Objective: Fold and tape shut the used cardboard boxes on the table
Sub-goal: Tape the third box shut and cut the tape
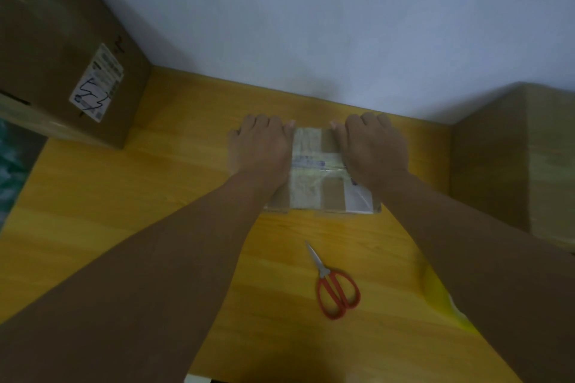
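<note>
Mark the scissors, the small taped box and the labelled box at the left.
scissors (324, 272), head view, pivot.
small taped box (314, 171), head view, tape on top.
labelled box (96, 84), head view, white label.

I count three cardboard boxes: one small taped box (312, 193), one large labelled box (56, 40) on the left, one large plain box (504, 158) on the right. One shipping label (96, 82). One pair of red-handled scissors (337, 288). Two hands: left hand (259, 146), right hand (375, 149). One wooden table (124, 211).
</note>
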